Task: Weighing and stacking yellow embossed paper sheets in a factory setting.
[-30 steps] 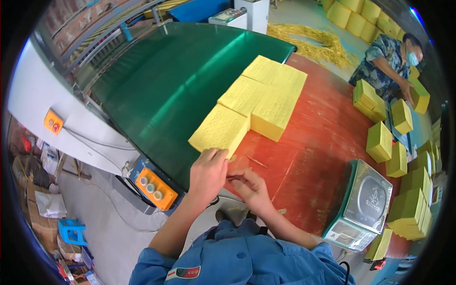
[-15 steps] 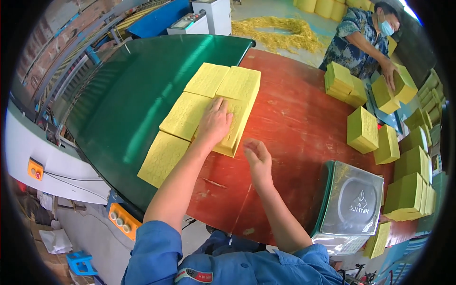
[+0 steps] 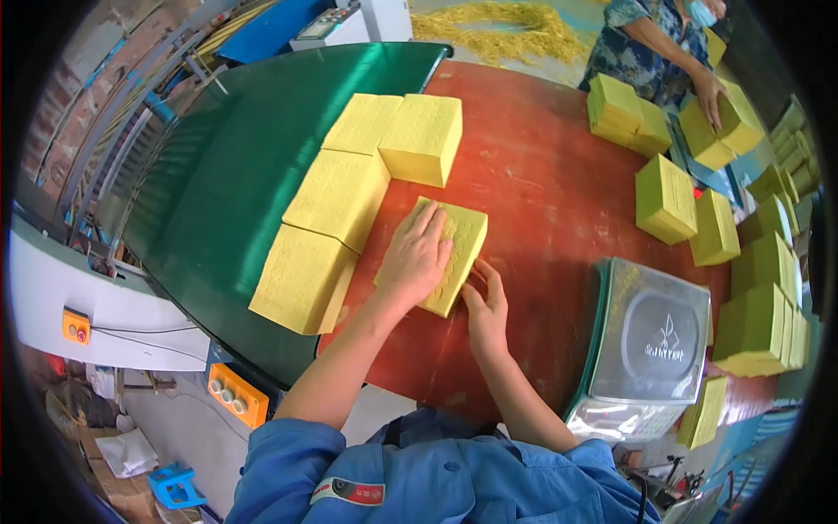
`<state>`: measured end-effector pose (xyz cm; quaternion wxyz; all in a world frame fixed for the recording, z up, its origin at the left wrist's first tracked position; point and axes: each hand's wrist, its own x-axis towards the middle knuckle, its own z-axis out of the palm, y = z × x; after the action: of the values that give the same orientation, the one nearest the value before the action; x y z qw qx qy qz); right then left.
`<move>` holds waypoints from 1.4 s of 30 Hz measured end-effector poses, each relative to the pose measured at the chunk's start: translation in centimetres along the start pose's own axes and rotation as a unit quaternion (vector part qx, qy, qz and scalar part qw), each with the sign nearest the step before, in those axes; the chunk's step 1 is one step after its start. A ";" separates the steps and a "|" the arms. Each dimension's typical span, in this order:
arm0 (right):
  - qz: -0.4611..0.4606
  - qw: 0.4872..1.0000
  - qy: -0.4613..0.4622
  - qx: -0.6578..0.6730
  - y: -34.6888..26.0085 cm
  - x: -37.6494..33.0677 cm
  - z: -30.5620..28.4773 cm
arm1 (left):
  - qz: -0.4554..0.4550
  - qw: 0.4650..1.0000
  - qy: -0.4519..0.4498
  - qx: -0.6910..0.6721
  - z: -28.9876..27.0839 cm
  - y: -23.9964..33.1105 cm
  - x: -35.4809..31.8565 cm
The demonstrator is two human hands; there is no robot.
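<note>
On the red tabletop (image 3: 532,166) lies a yellow embossed stack of paper (image 3: 463,237), set apart from the others. My left hand (image 3: 415,255) rests flat on its top with fingers stretched out, covering part of the pattern. At the stack's right edge is my right hand (image 3: 487,310), thumb and fingers apart and the fingertips by its side; whether they touch it I cannot tell. Several similar yellow stacks stand in a bent row along the green belt (image 3: 227,166), among them a near stack (image 3: 301,275) and a far stack (image 3: 422,131).
To my right stands a scale (image 3: 650,341) under a clear cover. Beyond it are more yellow stacks (image 3: 665,199). A masked co-worker (image 3: 650,44) at the far right has a hand on one. Orange button boxes (image 3: 237,395) sit at the belt's near left edge.
The stack under my left hand has come away from the row, toward me and to the right. My right hand has moved to its right edge. The view has shifted slightly.
</note>
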<state>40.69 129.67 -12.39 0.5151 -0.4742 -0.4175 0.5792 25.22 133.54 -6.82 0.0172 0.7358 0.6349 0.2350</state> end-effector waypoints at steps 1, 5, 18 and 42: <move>-0.007 1.000 -0.002 -0.013 -0.3 -2.0 -1.1 | 0.016 1.000 0.001 -0.013 -0.4 1.4 -1.4; -0.020 0.997 0.033 -0.071 -0.1 -9.7 -4.9 | 0.067 0.996 -0.016 -0.061 -1.2 6.8 -6.7; 0.129 0.974 0.141 0.124 4.6 -28.1 -10.5 | 0.172 0.975 -0.115 -0.087 -6.5 14.1 -19.1; -0.322 0.868 0.179 -0.332 -23.3 -16.7 -31.0 | -0.183 0.538 -0.224 -0.792 4.5 34.0 -6.0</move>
<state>76.03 115.79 6.03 0.5512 -0.5523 -0.6151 0.1133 57.84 122.53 -1.79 0.7771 0.3187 0.2860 0.4612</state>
